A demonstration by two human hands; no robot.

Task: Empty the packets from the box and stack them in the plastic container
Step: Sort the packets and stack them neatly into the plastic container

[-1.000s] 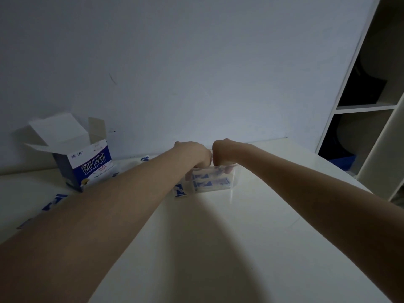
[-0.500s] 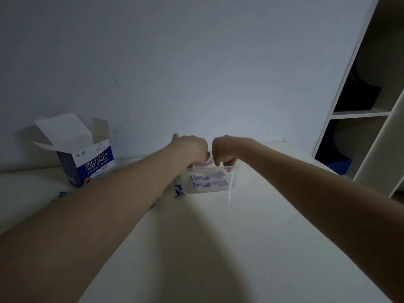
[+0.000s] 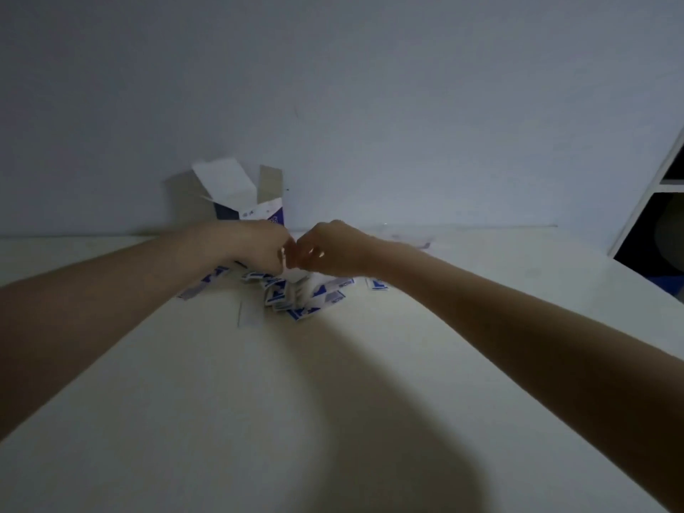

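- Packets point(image 3: 296, 296) — white with blue print — lie scattered in a loose heap on the table point(image 3: 333, 401), directly below both hands; a few lie apart to the left and right of the heap.
- Box point(image 3: 255, 209): stands upright at the back of the table by the wall point(image 3: 333, 87), flaps open, partly hidden behind the left hand.
- Left hand point(image 3: 259, 246): curled, knuckles toward the wall, fingertips down at the heap; it appears to pinch a white packet edge, but blur prevents confirmation.
- Right hand point(image 3: 329, 249): curled likewise, thumb and fingers drawn together just beside the left hand; whether it grips a packet cannot be told.
- The two hands nearly touch above the heap.
- Container: a faint clear shape shows near the right wrist at the table's back edge — too blurred to identify.
- Shelf point(image 3: 662, 216): at the right edge, dark compartments.
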